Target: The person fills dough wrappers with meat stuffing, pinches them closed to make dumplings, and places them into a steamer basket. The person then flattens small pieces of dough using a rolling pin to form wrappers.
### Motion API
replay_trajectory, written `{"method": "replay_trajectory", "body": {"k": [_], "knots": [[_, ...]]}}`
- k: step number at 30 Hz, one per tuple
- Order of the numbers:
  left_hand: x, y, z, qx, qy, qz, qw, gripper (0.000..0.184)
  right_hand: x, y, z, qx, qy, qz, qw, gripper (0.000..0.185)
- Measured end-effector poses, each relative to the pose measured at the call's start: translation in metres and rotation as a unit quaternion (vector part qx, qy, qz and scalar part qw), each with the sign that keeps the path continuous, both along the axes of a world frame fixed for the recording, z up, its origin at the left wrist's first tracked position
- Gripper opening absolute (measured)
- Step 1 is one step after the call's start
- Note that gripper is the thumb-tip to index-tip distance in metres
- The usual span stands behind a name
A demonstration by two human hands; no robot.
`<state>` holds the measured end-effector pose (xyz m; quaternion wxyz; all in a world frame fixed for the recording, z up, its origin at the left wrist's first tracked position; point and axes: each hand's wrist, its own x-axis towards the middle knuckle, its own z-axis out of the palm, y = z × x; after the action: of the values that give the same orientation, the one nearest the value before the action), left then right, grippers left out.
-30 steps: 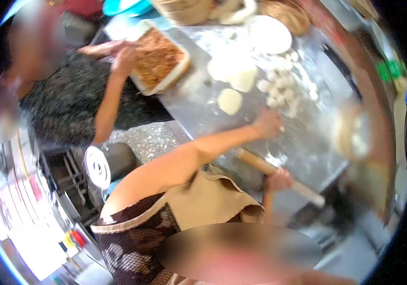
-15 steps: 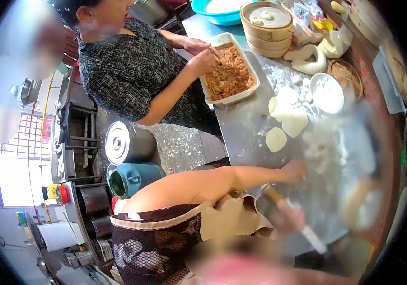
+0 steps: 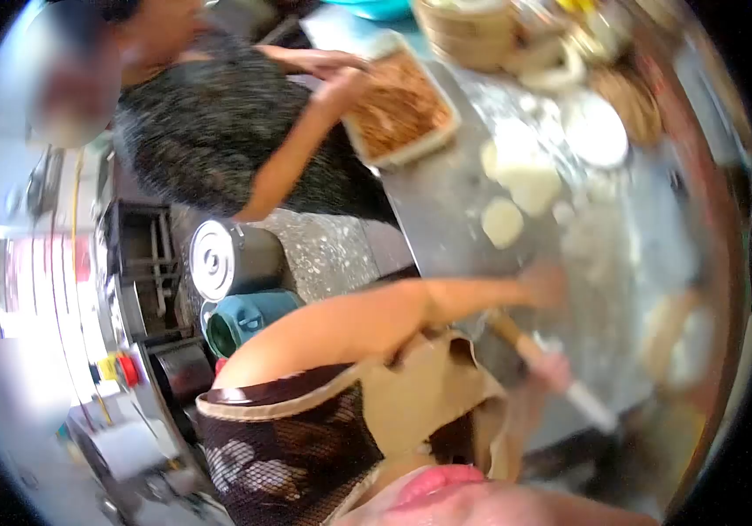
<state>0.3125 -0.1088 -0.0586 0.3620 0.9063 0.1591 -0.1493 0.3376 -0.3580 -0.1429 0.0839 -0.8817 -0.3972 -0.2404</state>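
My left hand (image 3: 549, 286) is stretched low over the metal worktop (image 3: 446, 215), its fingers smeared by motion; whether it holds anything does not show. Closer to my body, my right hand (image 3: 555, 372) is closed around a rolling pin (image 3: 593, 407), with a brown wooden end and a whitish end sticking out on either side. Beyond my left hand lies a round dough wrapper (image 3: 502, 223), and past it several overlapping wrappers (image 3: 534, 186). A white bowl (image 3: 595, 130) sits beside floury dough pieces (image 3: 544, 112).
A co-worker (image 3: 218, 131) stands at the table's upper left, hands over a tray of reddish-brown filling (image 3: 398, 105). Bamboo steamers (image 3: 465, 33) and a long dough piece (image 3: 555, 74) sit at the far end. A lidded pot (image 3: 215, 261) and blue jug (image 3: 257, 314) stand on the floor.
The whole view has shifted, so the table and its things appear higher and further left. My right hand still grips the rolling pin. The co-worker remains over the tray.
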Motion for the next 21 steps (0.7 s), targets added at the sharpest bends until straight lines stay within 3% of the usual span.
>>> {"method": "replay_trajectory", "body": {"k": [1, 2, 3, 4, 6, 7, 12, 13, 15, 16, 18, 19, 20, 21], "knots": [[0.000, 0.009, 0.037, 0.045, 0.055, -0.087, 0.994, 0.037, -0.003, 0.002, 0.007, -0.005, 0.011, 0.000, 1.000, 0.021], [-0.009, -0.008, 0.013, 0.026, -0.104, 0.015, 0.994, 0.049, -0.005, 0.005, 0.013, -0.013, 0.013, -0.006, 1.000, 0.020], [-0.002, -0.002, 0.033, 0.028, -0.086, -0.118, 0.989, 0.055, -0.007, 0.008, 0.019, -0.025, 0.020, -0.019, 0.999, 0.021], [-0.003, -0.013, -0.008, 0.071, -0.228, -0.150, 0.959, 0.050, -0.006, 0.010, 0.020, -0.011, 0.022, -0.024, 0.999, 0.018], [0.023, -0.015, -0.066, 0.038, -0.201, -0.131, 0.970, 0.045, -0.011, 0.016, 0.031, -0.069, 0.075, -0.062, 0.993, 0.016], [0.029, -0.013, -0.037, 0.212, -0.208, -0.188, 0.936, 0.044, -0.011, 0.029, 0.050, -0.031, 0.089, -0.053, 0.994, 0.017], [0.013, -0.034, -0.023, 0.101, -0.228, 0.009, 0.968, 0.051, -0.028, 0.049, 0.072, -0.036, 0.143, -0.145, 0.978, 0.019], [-0.001, -0.035, -0.022, 0.098, -0.232, 0.003, 0.968, 0.051, -0.030, 0.052, 0.074, -0.056, 0.189, -0.187, 0.962, 0.021], [-0.023, -0.031, -0.014, -0.062, -0.079, -0.029, 0.995, 0.045, -0.020, 0.062, 0.071, -0.066, 0.232, -0.238, 0.941, 0.027], [-0.019, -0.029, -0.013, 0.023, -0.051, -0.071, 0.996, 0.037, -0.009, 0.067, 0.063, -0.062, 0.234, -0.250, 0.938, 0.029], [0.017, -0.010, 0.005, 0.006, 0.027, -0.134, 0.991, 0.033, 0.026, 0.070, 0.017, -0.044, 0.179, -0.186, 0.965, 0.031], [0.025, -0.005, 0.001, -0.008, 0.096, -0.191, 0.977, 0.029, 0.035, 0.081, 0.041, -0.021, 0.276, -0.223, 0.935, 0.030], [0.025, 0.004, -0.012, -0.052, 0.047, -0.177, 0.982, 0.026, 0.045, 0.098, 0.072, 0.005, 0.364, -0.254, 0.896, 0.029], [0.024, 0.015, -0.015, -0.090, -0.005, -0.158, 0.983, 0.023, 0.033, 0.095, 0.072, 0.000, 0.364, -0.257, 0.895, 0.029]]}}
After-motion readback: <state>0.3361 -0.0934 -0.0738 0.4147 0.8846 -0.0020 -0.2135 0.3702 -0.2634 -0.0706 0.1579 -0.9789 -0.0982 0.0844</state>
